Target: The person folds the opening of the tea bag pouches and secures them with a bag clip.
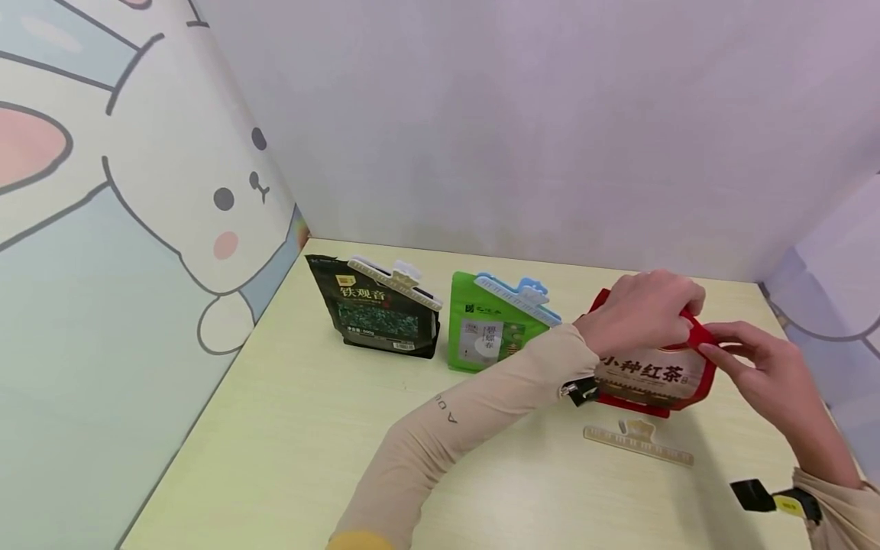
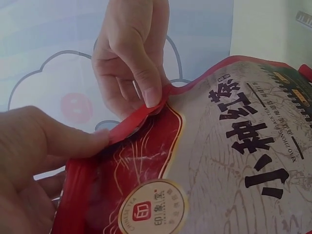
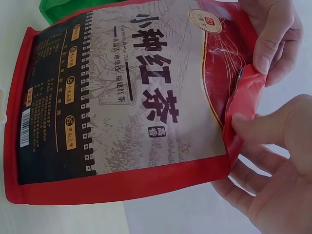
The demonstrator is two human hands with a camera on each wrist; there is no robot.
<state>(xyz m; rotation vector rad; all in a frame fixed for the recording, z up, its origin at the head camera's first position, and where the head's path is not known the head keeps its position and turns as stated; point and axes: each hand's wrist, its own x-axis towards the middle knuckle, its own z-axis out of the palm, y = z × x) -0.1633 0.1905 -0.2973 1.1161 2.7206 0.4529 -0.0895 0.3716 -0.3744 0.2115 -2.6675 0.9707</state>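
Observation:
A red and beige tea bag (image 1: pixel 642 374) stands toward the right side of the table, its top edge folded over. My left hand (image 1: pixel 642 309) reaches across and pinches the red top flap near its middle. At the bag's right top corner, my right hand (image 1: pixel 763 370) pinches the same fold between thumb and fingers. In the right wrist view the folded red strip (image 3: pixel 242 109) runs between both thumbs. Just in front of the bag lies a beige sealing clip (image 1: pixel 639 441), flat on the table and touched by neither hand.
Left of the hands stand a green tea bag (image 1: pixel 474 305) with a blue clip (image 1: pixel 519 296) across its top and a black tea bag (image 1: pixel 378 313) with a white clip (image 1: pixel 399 281). Behind the table (image 1: pixel 275 451) rises a pale wall (image 1: pixel 516 137); a rabbit-printed panel (image 1: pixel 172 153) borders the left.

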